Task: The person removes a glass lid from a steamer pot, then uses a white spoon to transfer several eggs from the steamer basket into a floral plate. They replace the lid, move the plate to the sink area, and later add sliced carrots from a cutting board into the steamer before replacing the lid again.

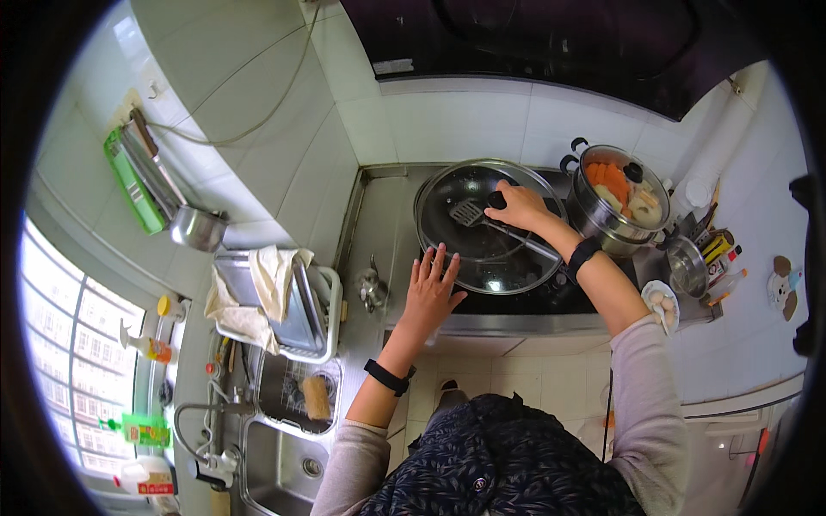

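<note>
A glass lid [510, 274] with a metal rim covers a dark wok on the stove. My right hand [519, 209] has its fingers closed around the lid's black knob [496, 200]. A slotted metal turner [467, 213] lies across the wok area below that hand; whether it is under or on the glass I cannot tell. My left hand [433, 293], empty, hovers or rests at the lid's front left edge with its fingers spread. Black bands circle both wrists.
Right of the wok stands a steamer pot [613, 219] with orange and pale food under its lid. Eggs fill a white dish [659, 303] near a metal bowl [687, 266] and bottles. A dish rack [335, 309] and a sink [284, 458] are leftward; a range hood [548, 51] hangs above.
</note>
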`<state>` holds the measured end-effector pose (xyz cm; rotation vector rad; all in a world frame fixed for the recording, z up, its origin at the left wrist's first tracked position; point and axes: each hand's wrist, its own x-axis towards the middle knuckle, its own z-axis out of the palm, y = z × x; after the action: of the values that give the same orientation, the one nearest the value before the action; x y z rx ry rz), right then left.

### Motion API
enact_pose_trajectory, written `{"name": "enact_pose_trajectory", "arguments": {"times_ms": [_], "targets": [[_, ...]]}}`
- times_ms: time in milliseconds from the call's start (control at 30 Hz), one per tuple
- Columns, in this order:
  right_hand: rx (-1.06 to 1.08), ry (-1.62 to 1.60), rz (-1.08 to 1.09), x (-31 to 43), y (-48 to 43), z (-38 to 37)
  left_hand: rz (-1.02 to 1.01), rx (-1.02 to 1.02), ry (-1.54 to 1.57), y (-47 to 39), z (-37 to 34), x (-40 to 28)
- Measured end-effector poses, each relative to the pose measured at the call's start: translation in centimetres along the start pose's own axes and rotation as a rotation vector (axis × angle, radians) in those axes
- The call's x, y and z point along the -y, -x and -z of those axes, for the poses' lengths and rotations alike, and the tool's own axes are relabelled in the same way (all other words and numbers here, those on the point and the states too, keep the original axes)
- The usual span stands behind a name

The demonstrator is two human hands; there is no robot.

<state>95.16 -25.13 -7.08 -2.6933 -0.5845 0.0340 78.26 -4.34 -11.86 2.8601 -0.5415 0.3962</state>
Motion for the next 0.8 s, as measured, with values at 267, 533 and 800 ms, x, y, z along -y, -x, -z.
{"name": "enact_pose_trajectory", "arguments": {"times_ms": [267,533,800], "targets": [[0.116,0.035,-0.118,-1.2,-7.3,-4.4,-0.014,0.133,0.031,-3.7,-4.0,5.9],[0.143,0.048,-0.159,-2.0,-10.8,-7.7,-0.01,0.153,0.07,-5.1,-7.0,8.4],[0.127,-0.013,-0.203,-2.6,-11.4,-9.9,-0.029,0.188,0.088,-5.5,-7.6,8.6]]}}
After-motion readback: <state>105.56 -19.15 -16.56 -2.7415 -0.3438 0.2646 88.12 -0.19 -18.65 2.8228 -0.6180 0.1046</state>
